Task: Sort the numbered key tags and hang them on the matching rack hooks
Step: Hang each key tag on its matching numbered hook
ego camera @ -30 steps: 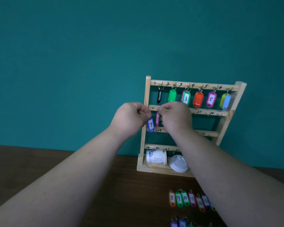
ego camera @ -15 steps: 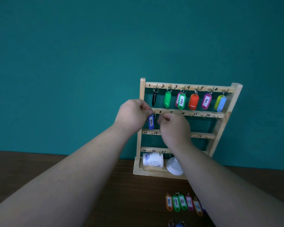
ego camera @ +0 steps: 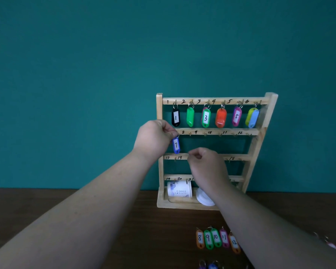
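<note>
A wooden rack (ego camera: 259, 144) with numbered hooks stands against the teal wall. Its top bar carries several coloured tags, among them a black tag 1 (ego camera: 175, 118), a green tag 3 (ego camera: 206, 118) and a purple tag 5 (ego camera: 236, 116). A blue tag 7 (ego camera: 176, 145) dangles at the left end of the second bar, its ring pinched by my left hand (ego camera: 153, 138). My right hand (ego camera: 206, 165) hovers lower, in front of the third bar, fingers loosely curled and holding nothing. Tags 8 to 12 (ego camera: 216, 238) lie in a row on the table.
A white printed roll (ego camera: 179, 189) and a white lid (ego camera: 203, 199) sit in the rack's base tray. More tags (ego camera: 208, 265) peek in at the bottom edge. The table (ego camera: 144, 230) is dark wood, and my forearms cross it from both lower corners.
My right hand has let go near tag 7 and dropped from the second bar to the third. My left hand stays at tag 7's ring. The view tilted up slightly.
</note>
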